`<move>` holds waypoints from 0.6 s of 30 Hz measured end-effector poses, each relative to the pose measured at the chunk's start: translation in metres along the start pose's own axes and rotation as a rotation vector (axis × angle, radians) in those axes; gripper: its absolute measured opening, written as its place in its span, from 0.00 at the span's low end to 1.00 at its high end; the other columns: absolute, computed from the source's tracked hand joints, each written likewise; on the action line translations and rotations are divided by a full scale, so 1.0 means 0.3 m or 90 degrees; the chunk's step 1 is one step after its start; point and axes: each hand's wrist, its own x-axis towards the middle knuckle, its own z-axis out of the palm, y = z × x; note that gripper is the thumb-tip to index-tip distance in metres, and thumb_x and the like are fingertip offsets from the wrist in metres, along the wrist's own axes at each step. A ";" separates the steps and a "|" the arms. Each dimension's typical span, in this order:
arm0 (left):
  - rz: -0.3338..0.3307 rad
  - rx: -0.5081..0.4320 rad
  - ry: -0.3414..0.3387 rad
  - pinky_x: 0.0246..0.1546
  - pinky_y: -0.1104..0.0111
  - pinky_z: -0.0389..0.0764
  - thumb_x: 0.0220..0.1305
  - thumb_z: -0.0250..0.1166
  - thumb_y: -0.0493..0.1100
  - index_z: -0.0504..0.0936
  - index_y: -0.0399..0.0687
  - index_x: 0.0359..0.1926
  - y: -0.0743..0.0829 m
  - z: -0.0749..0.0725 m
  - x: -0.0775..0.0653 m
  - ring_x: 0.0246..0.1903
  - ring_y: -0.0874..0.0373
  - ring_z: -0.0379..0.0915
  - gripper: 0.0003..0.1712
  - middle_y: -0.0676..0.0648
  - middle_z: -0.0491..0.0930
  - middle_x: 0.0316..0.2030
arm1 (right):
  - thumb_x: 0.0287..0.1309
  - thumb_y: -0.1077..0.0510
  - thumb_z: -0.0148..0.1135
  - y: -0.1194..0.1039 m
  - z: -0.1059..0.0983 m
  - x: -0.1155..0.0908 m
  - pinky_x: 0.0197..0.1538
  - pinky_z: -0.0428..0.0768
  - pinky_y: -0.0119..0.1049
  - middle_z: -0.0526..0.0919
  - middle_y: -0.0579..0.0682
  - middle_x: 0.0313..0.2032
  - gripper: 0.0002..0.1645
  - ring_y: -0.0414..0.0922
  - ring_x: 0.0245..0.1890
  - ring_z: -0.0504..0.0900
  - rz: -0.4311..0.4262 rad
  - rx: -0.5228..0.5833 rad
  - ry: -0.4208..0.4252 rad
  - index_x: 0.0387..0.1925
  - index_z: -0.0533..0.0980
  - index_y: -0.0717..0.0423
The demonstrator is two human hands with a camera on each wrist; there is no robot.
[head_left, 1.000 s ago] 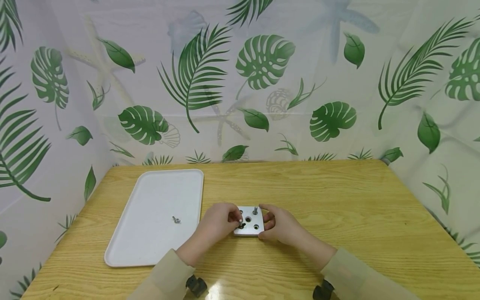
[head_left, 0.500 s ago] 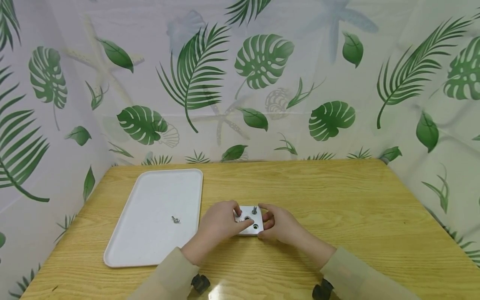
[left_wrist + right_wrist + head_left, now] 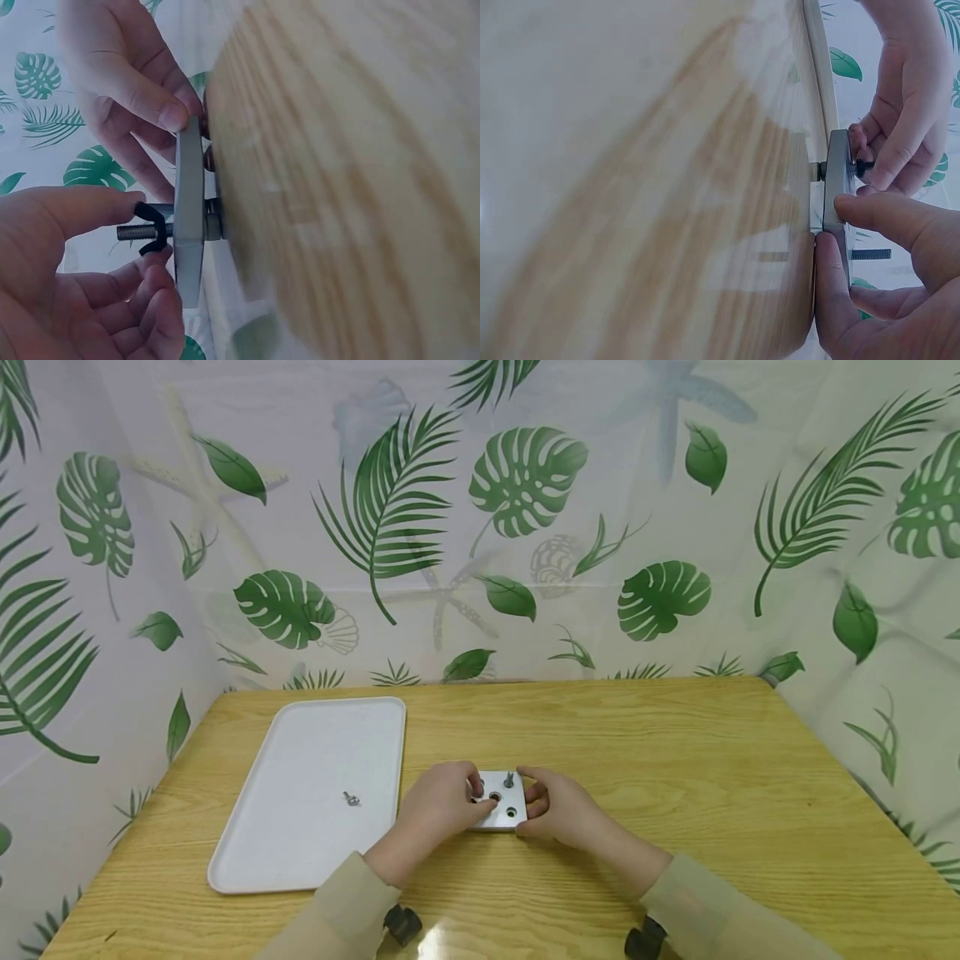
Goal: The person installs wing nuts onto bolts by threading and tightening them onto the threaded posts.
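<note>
A flat metal plate (image 3: 517, 797) with several holes is near the table's front middle. My right hand (image 3: 558, 810) holds the plate's right edge, thumb on one side and fingers on the other. A threaded bolt (image 3: 127, 232) stands up through the plate at its left side, carrying a black wing nut (image 3: 156, 226). My left hand (image 3: 442, 806) pinches this wing nut, with the thumb at one wing and a finger at the other. From the plate's far right corner rises a second bolt (image 3: 509, 780). In the head view, the left hand hides the wing nut.
Left of the hands lies a white tray (image 3: 307, 735) with a small metal bolt-like piece (image 3: 352, 799) on it. The wooden table (image 3: 637, 735) ends at a leaf-patterned cloth (image 3: 420, 527) behind. Each wrist carries a small black camera (image 3: 402, 925).
My left thumb has swept rightward over the plate, then drawn back slightly, its fingers staying by the wing nut. The right hand and plate look unmoved.
</note>
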 end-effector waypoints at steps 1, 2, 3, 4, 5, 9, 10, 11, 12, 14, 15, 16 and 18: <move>0.006 -0.006 -0.006 0.20 0.70 0.67 0.52 0.71 0.53 0.78 0.53 0.28 -0.001 -0.002 0.000 0.19 0.63 0.67 0.13 0.58 0.74 0.19 | 0.38 0.67 0.76 0.000 0.000 0.000 0.35 0.79 0.33 0.79 0.53 0.39 0.49 0.42 0.33 0.80 0.000 -0.001 -0.001 0.64 0.64 0.62; 0.011 -0.013 -0.011 0.21 0.70 0.68 0.51 0.71 0.51 0.78 0.53 0.29 -0.002 -0.003 0.000 0.19 0.63 0.67 0.12 0.58 0.74 0.19 | 0.38 0.67 0.76 0.000 0.000 0.000 0.35 0.79 0.33 0.79 0.53 0.39 0.49 0.41 0.33 0.80 0.001 -0.001 0.000 0.64 0.64 0.62; 0.017 -0.022 -0.016 0.21 0.70 0.68 0.50 0.72 0.49 0.78 0.53 0.30 -0.003 -0.005 -0.001 0.19 0.63 0.68 0.11 0.58 0.74 0.19 | 0.37 0.67 0.76 0.001 0.001 0.000 0.35 0.79 0.33 0.79 0.52 0.39 0.49 0.41 0.33 0.80 0.003 0.000 0.002 0.64 0.64 0.61; 0.025 -0.034 -0.019 0.22 0.70 0.69 0.50 0.72 0.47 0.78 0.52 0.30 -0.004 -0.007 -0.001 0.20 0.63 0.68 0.11 0.57 0.74 0.19 | 0.37 0.67 0.76 0.001 0.001 0.001 0.35 0.79 0.33 0.79 0.52 0.39 0.49 0.41 0.33 0.80 0.003 -0.001 0.004 0.64 0.65 0.61; 0.033 -0.045 -0.021 0.23 0.71 0.69 0.50 0.72 0.46 0.78 0.52 0.31 -0.006 -0.009 -0.001 0.20 0.63 0.68 0.10 0.57 0.74 0.20 | 0.37 0.67 0.76 0.003 0.002 0.003 0.35 0.79 0.32 0.79 0.52 0.39 0.49 0.41 0.33 0.80 0.005 -0.003 0.005 0.64 0.65 0.61; 0.062 -0.094 -0.022 0.25 0.72 0.71 0.50 0.71 0.39 0.80 0.51 0.29 -0.016 -0.015 -0.005 0.22 0.64 0.69 0.08 0.56 0.75 0.22 | 0.37 0.67 0.76 0.007 0.005 0.008 0.35 0.79 0.32 0.79 0.51 0.38 0.49 0.40 0.32 0.80 0.006 -0.005 0.010 0.64 0.65 0.60; 0.071 -0.105 -0.023 0.25 0.73 0.72 0.50 0.71 0.37 0.80 0.51 0.29 -0.019 -0.015 -0.006 0.23 0.64 0.70 0.07 0.56 0.76 0.23 | 0.37 0.67 0.76 0.009 0.005 0.009 0.35 0.79 0.32 0.79 0.51 0.38 0.49 0.40 0.32 0.80 0.005 -0.007 0.010 0.64 0.65 0.60; 0.077 -0.113 -0.023 0.26 0.73 0.72 0.50 0.70 0.35 0.81 0.51 0.28 -0.022 -0.016 -0.006 0.23 0.64 0.70 0.07 0.56 0.76 0.23 | 0.36 0.67 0.76 0.011 0.005 0.010 0.35 0.79 0.32 0.79 0.51 0.38 0.50 0.40 0.32 0.80 0.003 -0.008 0.010 0.64 0.65 0.60; 0.084 -0.119 -0.020 0.26 0.73 0.72 0.50 0.68 0.33 0.81 0.51 0.28 -0.025 -0.015 -0.007 0.23 0.64 0.70 0.07 0.56 0.77 0.23 | 0.36 0.67 0.76 0.012 0.004 0.009 0.35 0.79 0.32 0.79 0.51 0.38 0.50 0.40 0.32 0.80 0.001 -0.008 0.010 0.64 0.65 0.60; 0.096 -0.127 -0.018 0.27 0.74 0.72 0.51 0.66 0.30 0.82 0.50 0.28 -0.030 -0.014 -0.006 0.24 0.65 0.71 0.09 0.56 0.78 0.24 | 0.36 0.67 0.77 0.013 0.003 0.008 0.35 0.79 0.32 0.79 0.52 0.39 0.50 0.40 0.32 0.80 -0.005 -0.005 0.008 0.64 0.64 0.61; 0.101 -0.129 -0.015 0.27 0.74 0.72 0.51 0.65 0.29 0.83 0.50 0.28 -0.032 -0.013 -0.005 0.25 0.65 0.71 0.10 0.56 0.79 0.24 | 0.36 0.67 0.76 0.013 0.002 0.008 0.35 0.79 0.32 0.79 0.52 0.39 0.50 0.40 0.32 0.80 -0.006 -0.004 0.006 0.64 0.64 0.62; 0.105 -0.130 -0.011 0.28 0.73 0.73 0.51 0.64 0.29 0.83 0.50 0.28 -0.033 -0.012 -0.004 0.25 0.66 0.71 0.11 0.56 0.79 0.25 | 0.36 0.67 0.76 0.012 0.002 0.006 0.35 0.79 0.32 0.79 0.53 0.39 0.50 0.41 0.33 0.80 -0.007 -0.003 0.005 0.64 0.64 0.62; 0.110 -0.131 -0.006 0.29 0.74 0.73 0.52 0.63 0.28 0.84 0.51 0.28 -0.035 -0.010 -0.003 0.26 0.66 0.72 0.12 0.56 0.80 0.26 | 0.37 0.67 0.76 0.010 0.001 0.005 0.35 0.79 0.31 0.79 0.53 0.40 0.50 0.41 0.33 0.80 -0.008 0.000 0.002 0.65 0.64 0.62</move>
